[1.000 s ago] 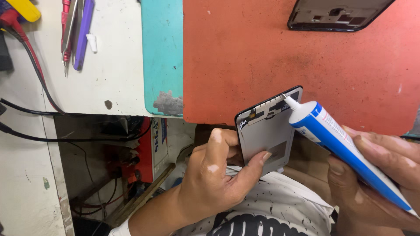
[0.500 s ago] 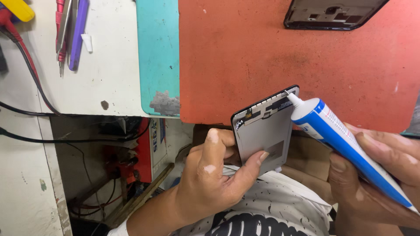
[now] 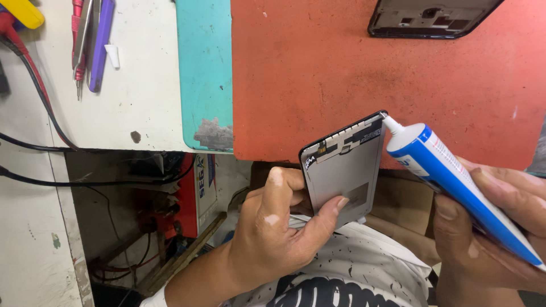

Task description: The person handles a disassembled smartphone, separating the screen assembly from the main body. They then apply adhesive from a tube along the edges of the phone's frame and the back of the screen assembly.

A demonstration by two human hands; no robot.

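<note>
Tools (image 3: 85, 40) lie on the white table (image 3: 142, 85) at far left. The left hand (image 3: 273, 239) clamps a thin, stiff, likely fragile phone panel (image 3: 347, 167) by its lower edges, before the red mat (image 3: 369, 74). The right hand (image 3: 489, 227) is closed around a soft blue-and-white tube (image 3: 455, 182), nozzle touching the panel's top corner.

Premises: a phone repair workshop. On the bench, an orange work mat (image 3: 341, 79) carries a stripped phone frame (image 3: 432, 20); screwdrivers and tweezers (image 3: 88, 42) lie left of it.
</note>
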